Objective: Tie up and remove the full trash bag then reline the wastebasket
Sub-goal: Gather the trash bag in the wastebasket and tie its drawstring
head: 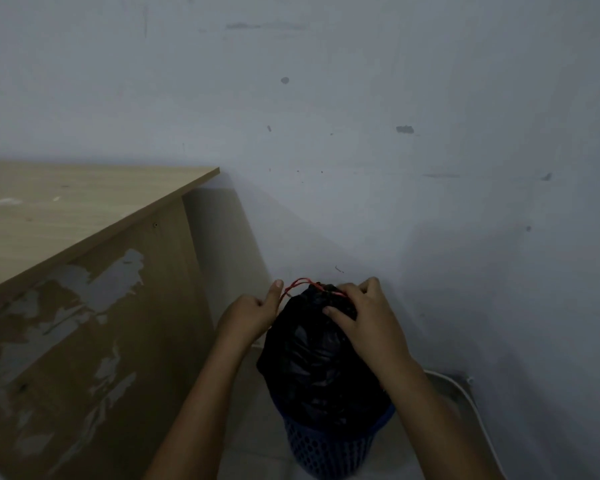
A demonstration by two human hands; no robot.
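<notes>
Drawstring [297,285] is pinched by curled left hand [253,315] at 10 o'clock of black bag [321,362]; gathered neck is gripped by right hand [364,315] above blue wastebasket [326,452].

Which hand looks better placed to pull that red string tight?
Probably the left hand: it already pinches the red drawstring loop beside the black trash bag, while the right hand grips the gathered neck.

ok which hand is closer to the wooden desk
Left. The left hand pinches the red drawstring on the side of the black trash bag facing the wooden desk; the right hand grips the bag's gathered top, farther away.
</notes>
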